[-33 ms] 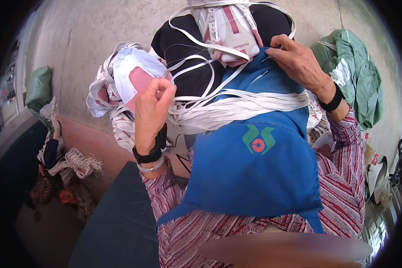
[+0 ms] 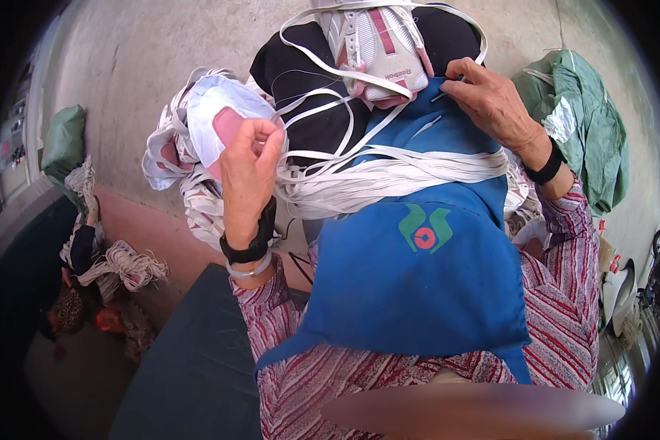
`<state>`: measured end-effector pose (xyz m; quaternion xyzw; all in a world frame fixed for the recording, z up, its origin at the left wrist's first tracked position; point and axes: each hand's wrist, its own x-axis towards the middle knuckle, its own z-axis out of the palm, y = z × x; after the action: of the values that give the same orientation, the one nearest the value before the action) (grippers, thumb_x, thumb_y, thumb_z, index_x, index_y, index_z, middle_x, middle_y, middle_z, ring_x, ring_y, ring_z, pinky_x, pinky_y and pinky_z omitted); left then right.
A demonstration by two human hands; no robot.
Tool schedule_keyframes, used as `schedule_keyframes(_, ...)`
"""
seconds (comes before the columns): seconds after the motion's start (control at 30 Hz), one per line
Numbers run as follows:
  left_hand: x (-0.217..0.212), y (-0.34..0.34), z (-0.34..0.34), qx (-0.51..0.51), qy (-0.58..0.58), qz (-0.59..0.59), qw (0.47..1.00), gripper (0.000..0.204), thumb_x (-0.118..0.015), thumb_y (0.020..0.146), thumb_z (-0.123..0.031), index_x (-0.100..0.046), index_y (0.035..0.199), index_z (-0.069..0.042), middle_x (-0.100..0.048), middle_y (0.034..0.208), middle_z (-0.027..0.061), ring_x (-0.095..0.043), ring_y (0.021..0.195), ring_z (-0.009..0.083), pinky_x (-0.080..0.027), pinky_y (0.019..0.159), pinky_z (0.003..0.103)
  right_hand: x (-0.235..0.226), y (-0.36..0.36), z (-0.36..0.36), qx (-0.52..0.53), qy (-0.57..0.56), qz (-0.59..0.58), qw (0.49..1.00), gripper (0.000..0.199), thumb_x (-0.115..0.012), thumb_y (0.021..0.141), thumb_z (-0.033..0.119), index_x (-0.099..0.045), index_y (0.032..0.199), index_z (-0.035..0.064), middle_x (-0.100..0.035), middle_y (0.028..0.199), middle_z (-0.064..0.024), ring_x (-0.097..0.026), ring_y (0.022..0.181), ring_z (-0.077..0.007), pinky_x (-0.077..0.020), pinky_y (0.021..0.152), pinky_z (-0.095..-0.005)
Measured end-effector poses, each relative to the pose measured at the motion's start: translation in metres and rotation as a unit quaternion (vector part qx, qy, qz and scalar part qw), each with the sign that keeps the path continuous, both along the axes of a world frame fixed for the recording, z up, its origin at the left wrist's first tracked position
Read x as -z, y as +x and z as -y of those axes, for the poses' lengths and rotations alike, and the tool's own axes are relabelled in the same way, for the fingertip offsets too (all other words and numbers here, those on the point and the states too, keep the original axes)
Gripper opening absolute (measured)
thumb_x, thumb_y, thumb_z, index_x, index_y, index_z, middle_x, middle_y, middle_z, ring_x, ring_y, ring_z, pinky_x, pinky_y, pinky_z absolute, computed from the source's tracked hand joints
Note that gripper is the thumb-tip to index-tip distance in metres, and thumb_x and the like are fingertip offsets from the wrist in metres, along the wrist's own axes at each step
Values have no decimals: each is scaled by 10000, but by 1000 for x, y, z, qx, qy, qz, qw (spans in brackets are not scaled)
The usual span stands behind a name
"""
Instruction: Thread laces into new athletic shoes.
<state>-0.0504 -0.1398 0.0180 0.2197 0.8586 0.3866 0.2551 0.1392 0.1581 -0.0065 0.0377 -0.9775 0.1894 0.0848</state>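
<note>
A white and pink sneaker (image 2: pixel 381 62) rests toe-end toward me between my knees in dark trousers. A white shoelace (image 2: pixel 304 50) loops out from it on both sides. My right hand (image 2: pixel 491 103) pinches the lace beside the shoe, over my blue apron (image 2: pixel 418 293). My left hand (image 2: pixel 249 165) has its fingertips pressed together near another stretch of lace; what lies in them is hidden. Across my lap lies a thick bundle of white laces (image 2: pixel 396 176). Behind the left hand are white shoe pieces with a pink panel (image 2: pixel 226 126).
More white and pink shoes (image 2: pixel 170 150) are piled to my left. A green sack (image 2: pixel 583 125) stands at the right, and another green sack (image 2: pixel 64 143) at the far left. At the lower left, tied white lace bundles (image 2: pixel 128 265) lie near another person's arm (image 2: pixel 89 213).
My left hand has shifted slightly up and covers more of the pink panel. My right hand keeps its place by the shoe.
</note>
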Motion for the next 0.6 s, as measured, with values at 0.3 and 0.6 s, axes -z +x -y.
schedule_keyframes(0.3, 26, -2, -16, -65, 101, -36, 992, 183, -648, 847, -65, -588, 1019, -45, -593, 673, 13, -522, 553, 78, -406, 488, 232, -33, -14, 16, 69, -233, 0, 970, 121, -564, 897, 58, -583, 1016, 47, -553, 672, -82, -515, 553, -175, -438, 541, -286)
schedule_keyframes(0.6, 38, -11, -19, 60, 10, -119, 991, 138, -611, 875, -91, -576, 988, -18, -601, 662, 60, -567, 567, 133, -444, 529, 271, -41, -43, 57, -98, -143, -8, 985, 174, -573, 868, 57, -616, 1034, 29, -668, 909, -115, -641, 779, -266, -511, 704, -316)
